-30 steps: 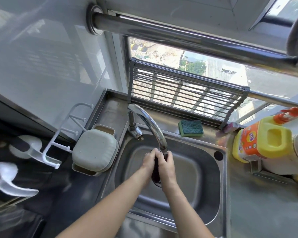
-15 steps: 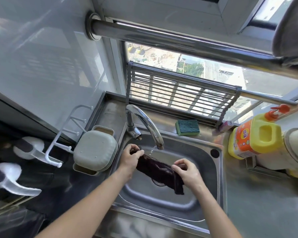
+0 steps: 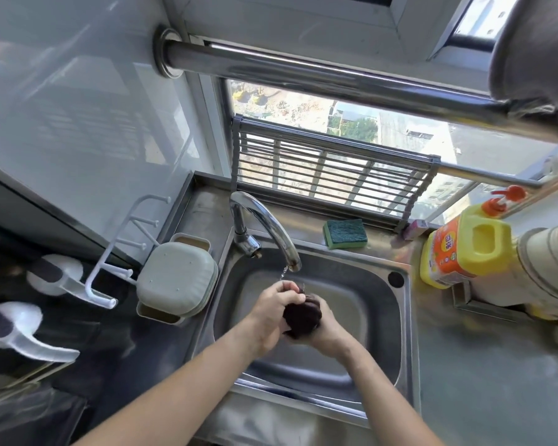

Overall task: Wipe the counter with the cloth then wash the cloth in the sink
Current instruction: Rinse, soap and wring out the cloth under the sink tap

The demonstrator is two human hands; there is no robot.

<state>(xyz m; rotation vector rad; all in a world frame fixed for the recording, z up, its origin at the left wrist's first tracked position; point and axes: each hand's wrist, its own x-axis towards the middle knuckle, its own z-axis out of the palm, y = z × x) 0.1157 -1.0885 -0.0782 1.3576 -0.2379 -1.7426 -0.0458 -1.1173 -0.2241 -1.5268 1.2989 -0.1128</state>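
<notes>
While you hold it over the middle of the sink [image 3: 384,320], the dark cloth [image 3: 302,317] sits bunched into a tight wad, pressed between your two hands just below the spout of the faucet [image 3: 271,226]. Your left hand [image 3: 271,313] is clenched around the cloth from the left and top, fingers curled over its upper edge. Your right hand [image 3: 327,331] cups it from underneath and the right, also gripping the fabric, so the wad shows only in the gap between your palms. A thin trickle of water [image 3: 283,274] falls from the spout toward your left knuckles.

The steel basin sits under both forearms, its overflow hole [image 3: 396,279] at the back right corner. On the ledge behind the basin lies a green and yellow sponge [image 3: 344,233], well apart from your hands. Behind it a slatted drying rack [image 3: 329,175] stands against the window. To the right, on the counter [image 3: 484,391], a yellow detergent jug [image 3: 464,249] with an orange label and an orange pump stands near the sink's rim. To the left of the basin rests a pale green lidded soap box [image 3: 178,278], with a white hook rack [image 3: 123,239] beside it on the wall. A thick metal rail [image 3: 303,72] crosses above the window.
</notes>
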